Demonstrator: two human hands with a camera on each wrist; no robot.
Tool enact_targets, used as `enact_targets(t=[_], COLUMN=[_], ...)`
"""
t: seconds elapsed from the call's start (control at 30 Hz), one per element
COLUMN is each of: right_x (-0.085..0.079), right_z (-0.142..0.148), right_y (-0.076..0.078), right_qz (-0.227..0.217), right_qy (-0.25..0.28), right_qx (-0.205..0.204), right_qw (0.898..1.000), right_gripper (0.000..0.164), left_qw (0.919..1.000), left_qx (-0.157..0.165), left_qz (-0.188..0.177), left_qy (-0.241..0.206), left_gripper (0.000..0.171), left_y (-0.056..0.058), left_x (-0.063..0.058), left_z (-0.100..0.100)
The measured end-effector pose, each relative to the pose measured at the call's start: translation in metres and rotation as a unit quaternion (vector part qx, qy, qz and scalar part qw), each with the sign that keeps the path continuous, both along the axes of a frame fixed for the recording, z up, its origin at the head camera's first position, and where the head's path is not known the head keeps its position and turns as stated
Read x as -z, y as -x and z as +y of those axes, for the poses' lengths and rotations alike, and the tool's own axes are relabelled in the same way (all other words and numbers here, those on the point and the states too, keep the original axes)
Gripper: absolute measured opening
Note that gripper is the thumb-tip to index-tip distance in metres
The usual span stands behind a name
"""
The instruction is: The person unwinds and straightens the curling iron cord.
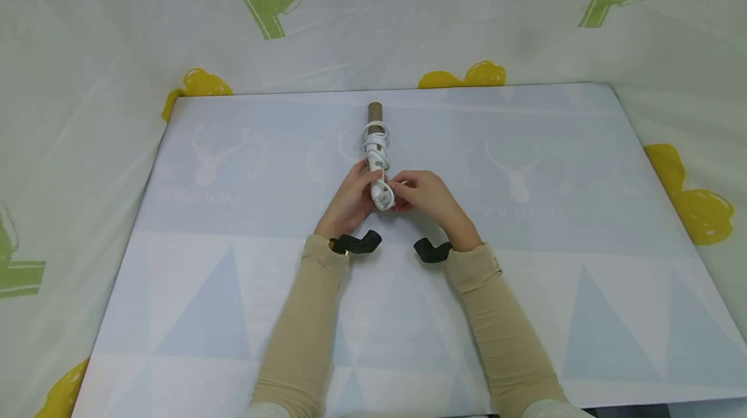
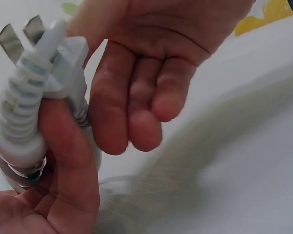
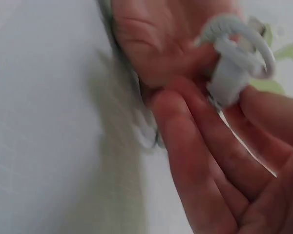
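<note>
White with one brown end, a single slim appliance points toward the far edge of the table, with one white cord looped around it. Two hands meet at its near end: the left hand grasps the appliance, thumb on top, while the right hand pinches the one plug, which has two metal prongs. Small marks on the appliance are too tiny to read; faint lettering below two printed deer heads is illegible too. The hands hide part of the appliance.
</note>
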State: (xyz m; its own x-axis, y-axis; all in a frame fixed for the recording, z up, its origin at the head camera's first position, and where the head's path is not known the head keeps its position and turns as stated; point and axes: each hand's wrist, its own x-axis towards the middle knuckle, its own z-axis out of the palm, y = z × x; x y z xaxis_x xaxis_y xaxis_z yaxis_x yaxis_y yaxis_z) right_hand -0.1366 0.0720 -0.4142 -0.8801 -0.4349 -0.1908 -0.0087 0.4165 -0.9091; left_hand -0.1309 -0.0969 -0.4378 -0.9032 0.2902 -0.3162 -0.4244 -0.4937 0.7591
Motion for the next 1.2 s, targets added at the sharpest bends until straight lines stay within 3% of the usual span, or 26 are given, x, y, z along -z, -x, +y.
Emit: enact_targets(t=[0.23,0.43,0.53,0.8,0.93,1.07,1.2], right_x=[-0.005,0.000,0.003,0.006,0.005,0.007,0.007], right_z=[-0.010,-0.020,-0.023,-0.025,-0.022,-0.014,-0.006], right_y=[-0.005,-0.007,-0.008,-0.009,-0.008,-0.004,-0.001], right_qz=[0.079,0.123,0.132,0.132,0.106,0.044,0.016], right_qy=[-0.088,-0.101,-0.096,-0.100,-0.088,-0.008,0.061], right_qx=[0.041,0.062,0.075,0.079,0.055,-0.010,-0.084], right_qw=[0.992,0.985,0.984,0.983,0.989,0.999,0.994], right_gripper=[0.025,0.022,0.022,0.021,0.023,0.021,0.025], left_qw=[0.9999,0.9975,0.9970,0.9989,0.9996,0.9994,0.9972], left_qx=[-0.003,-0.020,-0.017,-0.007,-0.009,-0.013,-0.012], left_qz=[0.008,-0.001,-0.002,-0.010,-0.007,0.000,0.014], left_qy=[0.011,0.068,0.076,0.045,0.028,-0.032,-0.073], left_gripper=[0.057,0.065,0.067,0.069,0.066,0.061,0.062], left_y=[0.000,0.000,0.001,0.002,0.001,0.002,0.003], left_x=[-0.002,-0.006,-0.006,-0.003,-0.003,0.000,0.005], left_z=[0.001,0.004,0.004,0.002,0.002,-0.001,-0.005])
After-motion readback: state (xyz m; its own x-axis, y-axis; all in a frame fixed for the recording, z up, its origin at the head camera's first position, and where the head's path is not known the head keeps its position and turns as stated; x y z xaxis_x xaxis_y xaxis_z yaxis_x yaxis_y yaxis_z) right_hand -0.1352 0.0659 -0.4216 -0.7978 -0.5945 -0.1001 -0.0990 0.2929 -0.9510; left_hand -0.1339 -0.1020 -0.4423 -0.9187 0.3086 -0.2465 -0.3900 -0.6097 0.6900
